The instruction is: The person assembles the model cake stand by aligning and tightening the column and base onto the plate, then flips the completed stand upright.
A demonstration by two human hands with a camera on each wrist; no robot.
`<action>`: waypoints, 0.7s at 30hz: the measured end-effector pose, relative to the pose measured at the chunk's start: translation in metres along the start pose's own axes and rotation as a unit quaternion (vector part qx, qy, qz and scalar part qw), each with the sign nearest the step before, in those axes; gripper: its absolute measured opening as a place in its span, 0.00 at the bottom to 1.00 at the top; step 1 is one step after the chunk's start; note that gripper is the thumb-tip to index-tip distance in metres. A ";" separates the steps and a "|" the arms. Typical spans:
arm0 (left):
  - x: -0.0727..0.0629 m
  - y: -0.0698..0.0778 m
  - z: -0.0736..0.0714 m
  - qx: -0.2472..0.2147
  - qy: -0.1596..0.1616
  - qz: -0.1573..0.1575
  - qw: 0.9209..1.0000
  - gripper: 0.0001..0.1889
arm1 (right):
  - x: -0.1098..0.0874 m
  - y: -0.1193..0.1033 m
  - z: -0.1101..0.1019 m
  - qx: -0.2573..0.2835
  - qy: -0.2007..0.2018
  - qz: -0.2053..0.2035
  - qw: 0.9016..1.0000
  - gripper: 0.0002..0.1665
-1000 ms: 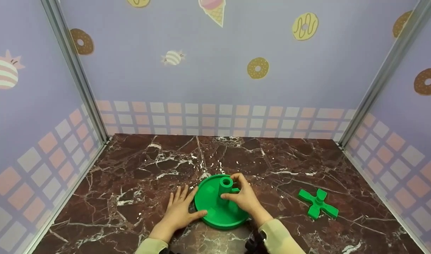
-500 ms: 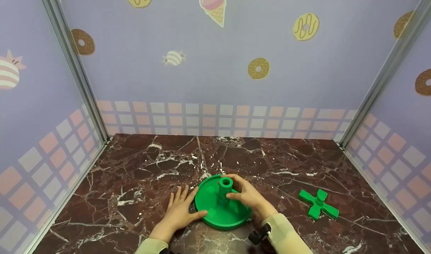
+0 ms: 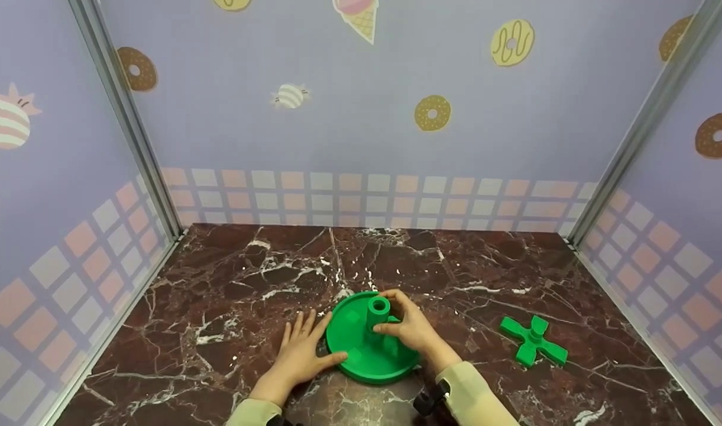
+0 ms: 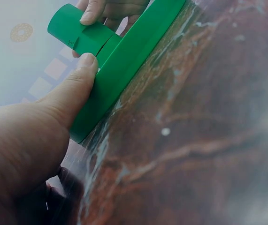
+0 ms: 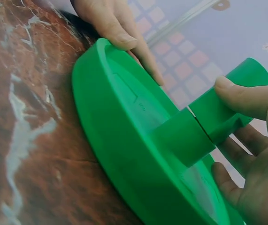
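Observation:
A round green tray (image 3: 346, 340) with a raised rim lies on the table. From its middle rises a short green post (image 5: 180, 138), with a hollow green tube (image 3: 375, 318) standing on top in line with it. A thin, slightly slanted seam shows between tube and post in the right wrist view. My right hand (image 3: 415, 328) grips the tube, thumb on the near side and fingers round the far side. My left hand (image 3: 300, 355) lies at the tray's left edge, thumb on the rim and the other fingers straight and spread beside it.
A green cross-shaped piece (image 3: 534, 339) with a short peg in its centre lies to the right on the dark red marbled table (image 3: 266, 266). Patterned panels (image 3: 384, 148) close off the back and both sides, joined by metal corner posts (image 3: 137, 136).
My right hand has turned about the tube, its thumb shifting right and then back left, with the wrist moving likewise. The left hand and the tray have stayed in place.

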State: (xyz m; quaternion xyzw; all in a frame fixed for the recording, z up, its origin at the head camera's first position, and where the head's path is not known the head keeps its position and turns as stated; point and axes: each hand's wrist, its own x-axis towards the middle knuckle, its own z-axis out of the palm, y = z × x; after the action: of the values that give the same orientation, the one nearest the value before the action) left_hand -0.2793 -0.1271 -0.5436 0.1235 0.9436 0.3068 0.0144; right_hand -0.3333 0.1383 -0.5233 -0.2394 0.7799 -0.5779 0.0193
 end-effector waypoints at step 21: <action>0.000 0.001 -0.001 -0.002 0.001 0.001 1.000 0.51 | 0.002 0.000 0.001 0.038 -0.003 -0.002 0.999 0.45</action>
State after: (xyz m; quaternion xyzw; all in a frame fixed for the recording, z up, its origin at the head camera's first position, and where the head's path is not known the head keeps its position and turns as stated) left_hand -0.2794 -0.1271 -0.5422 0.1241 0.9430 0.3086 0.0139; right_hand -0.3346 0.1370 -0.5234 -0.2420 0.7567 -0.6066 0.0296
